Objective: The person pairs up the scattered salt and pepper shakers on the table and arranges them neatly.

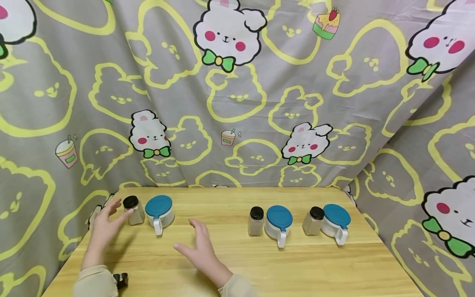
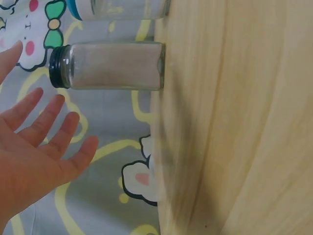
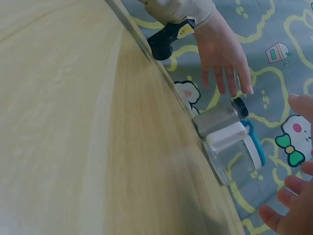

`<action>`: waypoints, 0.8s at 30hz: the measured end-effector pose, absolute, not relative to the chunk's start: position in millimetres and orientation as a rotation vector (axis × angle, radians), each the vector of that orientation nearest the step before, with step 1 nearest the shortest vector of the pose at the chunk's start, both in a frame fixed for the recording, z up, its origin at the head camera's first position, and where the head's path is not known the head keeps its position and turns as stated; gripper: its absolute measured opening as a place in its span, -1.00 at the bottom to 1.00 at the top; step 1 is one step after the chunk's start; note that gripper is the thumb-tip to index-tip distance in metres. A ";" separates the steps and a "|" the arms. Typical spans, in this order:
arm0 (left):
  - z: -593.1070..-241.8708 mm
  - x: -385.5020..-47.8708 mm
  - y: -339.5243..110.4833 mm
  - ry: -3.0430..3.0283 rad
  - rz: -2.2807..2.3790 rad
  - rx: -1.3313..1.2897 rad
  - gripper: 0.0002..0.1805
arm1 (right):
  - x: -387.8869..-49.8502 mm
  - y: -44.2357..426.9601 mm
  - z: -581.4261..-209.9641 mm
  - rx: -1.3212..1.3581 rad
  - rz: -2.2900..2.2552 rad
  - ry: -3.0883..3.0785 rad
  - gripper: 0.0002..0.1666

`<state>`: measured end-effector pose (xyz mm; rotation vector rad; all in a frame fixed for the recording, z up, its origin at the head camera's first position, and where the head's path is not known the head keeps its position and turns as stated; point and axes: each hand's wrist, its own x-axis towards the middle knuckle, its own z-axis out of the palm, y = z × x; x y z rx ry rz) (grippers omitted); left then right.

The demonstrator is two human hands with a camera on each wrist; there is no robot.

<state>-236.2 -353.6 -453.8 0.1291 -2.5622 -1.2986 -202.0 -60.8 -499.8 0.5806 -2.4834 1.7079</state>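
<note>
At the table's left, a glass spice jar (image 1: 135, 214) with a black lid stands beside a clear jar with a blue lid and white handle (image 1: 160, 212). My left hand (image 1: 105, 229) is spread just left of the spice jar; in the left wrist view a gap shows between the fingers (image 2: 68, 132) and the jar (image 2: 115, 66), which holds pale brown contents. My right hand (image 1: 203, 249), fingers spread and holding nothing, hovers right of the blue-lidded jar. The right wrist view shows both jars, the handled one (image 3: 234, 152) nearer my right hand (image 3: 293, 205).
Two more pairs stand to the right: a spice jar (image 1: 256, 222) by a blue-lidded jar (image 1: 278, 222), and another spice jar (image 1: 313, 222) against a blue-lidded jar (image 1: 335, 220). A patterned curtain (image 1: 237, 99) hangs behind the wooden table (image 1: 297, 272).
</note>
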 end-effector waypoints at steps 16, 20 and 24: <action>-464.8 -243.0 -361.1 -2.627 -1.276 0.121 -0.06 | -219.1 -108.7 -501.9 0.444 1.792 -2.440 0.04; -464.1 -247.3 -363.0 -2.667 -1.296 0.124 -0.03 | -221.9 -120.7 -503.1 0.384 1.792 -2.454 0.06; -463.7 -254.0 -365.4 -2.723 -1.310 0.097 0.01 | -225.4 -131.0 -503.1 0.318 1.771 -2.479 0.10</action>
